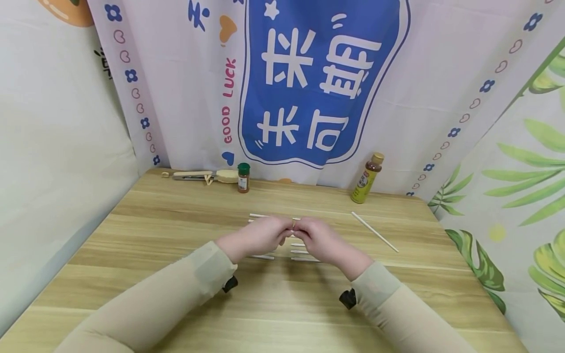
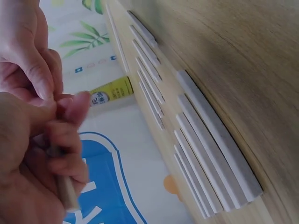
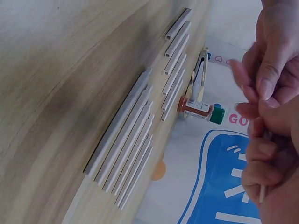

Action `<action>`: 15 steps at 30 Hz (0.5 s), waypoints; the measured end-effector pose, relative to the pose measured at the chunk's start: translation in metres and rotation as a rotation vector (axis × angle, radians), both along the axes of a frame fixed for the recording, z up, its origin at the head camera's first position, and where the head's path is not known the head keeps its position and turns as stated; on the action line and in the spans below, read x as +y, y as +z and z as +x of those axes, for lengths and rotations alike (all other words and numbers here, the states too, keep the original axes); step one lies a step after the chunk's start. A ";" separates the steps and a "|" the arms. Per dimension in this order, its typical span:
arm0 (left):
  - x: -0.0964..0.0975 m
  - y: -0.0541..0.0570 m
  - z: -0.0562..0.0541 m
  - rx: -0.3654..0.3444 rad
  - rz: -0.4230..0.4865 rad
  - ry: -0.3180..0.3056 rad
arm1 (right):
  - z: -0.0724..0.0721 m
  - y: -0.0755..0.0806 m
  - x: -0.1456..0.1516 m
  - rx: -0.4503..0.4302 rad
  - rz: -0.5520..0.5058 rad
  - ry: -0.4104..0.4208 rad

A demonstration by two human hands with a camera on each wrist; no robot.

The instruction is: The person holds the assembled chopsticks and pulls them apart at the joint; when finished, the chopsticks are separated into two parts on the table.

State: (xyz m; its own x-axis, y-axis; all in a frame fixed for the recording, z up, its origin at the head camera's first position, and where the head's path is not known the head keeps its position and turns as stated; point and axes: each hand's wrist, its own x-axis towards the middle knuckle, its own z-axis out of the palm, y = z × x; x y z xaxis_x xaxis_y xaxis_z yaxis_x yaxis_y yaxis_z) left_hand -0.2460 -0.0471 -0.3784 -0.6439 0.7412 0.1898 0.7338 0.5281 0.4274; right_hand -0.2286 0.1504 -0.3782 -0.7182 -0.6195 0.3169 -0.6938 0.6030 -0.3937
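Over the middle of the table my left hand (image 1: 265, 236) and right hand (image 1: 321, 240) meet at the fingertips. My left hand curls round a pale chopstick piece (image 2: 68, 196), whose end sticks out below the fingers. A thinner chopstick piece (image 3: 262, 192) shows under the curled fingers of my right hand (image 3: 280, 140). Fingers hide the spot where the two pieces come close, so I cannot tell whether they touch. Below lie two columns of short white chopstick pieces (image 2: 212, 135), side by side; one column (image 3: 126, 126) has narrowed tips.
A long white chopstick (image 1: 375, 232) lies slantwise on the table's right. Behind it stands a yellow-labelled bottle (image 1: 367, 179). At the back left are a green-lidded spice jar (image 1: 243, 178) and tongs (image 1: 194, 175). A printed cloth (image 1: 190, 108) hangs behind the table.
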 end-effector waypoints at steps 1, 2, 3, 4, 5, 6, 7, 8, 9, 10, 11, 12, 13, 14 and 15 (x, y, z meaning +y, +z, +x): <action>-0.001 0.000 0.000 -0.014 0.013 -0.010 | 0.000 0.000 0.000 0.005 -0.002 0.000; -0.002 0.001 0.000 -0.030 0.032 -0.020 | 0.001 0.001 0.001 0.005 -0.007 0.002; -0.003 0.002 0.000 -0.047 0.051 -0.029 | 0.002 0.002 0.001 0.006 -0.014 0.005; -0.004 0.003 0.000 -0.064 0.069 -0.037 | 0.003 0.003 0.002 0.006 -0.021 0.008; -0.005 0.004 0.000 -0.082 0.086 -0.043 | 0.003 0.004 0.002 0.008 -0.027 0.013; -0.005 0.006 0.000 -0.097 0.099 -0.046 | 0.004 0.006 0.003 0.007 -0.031 0.016; -0.006 0.007 0.000 -0.108 0.104 -0.048 | 0.005 0.007 0.003 0.007 -0.033 0.017; -0.007 0.008 0.001 -0.115 0.107 -0.050 | 0.005 0.008 0.003 0.007 -0.035 0.021; -0.008 0.009 0.001 -0.121 0.109 -0.052 | 0.006 0.009 0.003 0.012 -0.031 0.022; -0.008 0.009 0.000 -0.122 0.107 -0.054 | 0.006 0.009 0.003 0.019 -0.026 0.024; -0.009 0.009 0.000 -0.121 0.108 -0.055 | 0.006 0.009 0.003 0.025 -0.021 0.025; -0.010 0.009 0.000 -0.121 0.112 -0.058 | 0.006 0.009 0.003 0.030 -0.015 0.026; -0.011 0.009 0.000 -0.118 0.114 -0.062 | 0.006 0.009 0.002 0.035 -0.012 0.029; -0.011 0.009 0.001 -0.118 0.120 -0.066 | 0.006 0.009 0.002 0.042 -0.008 0.030; -0.012 0.008 0.001 -0.118 0.126 -0.070 | 0.006 0.008 0.002 0.048 -0.005 0.031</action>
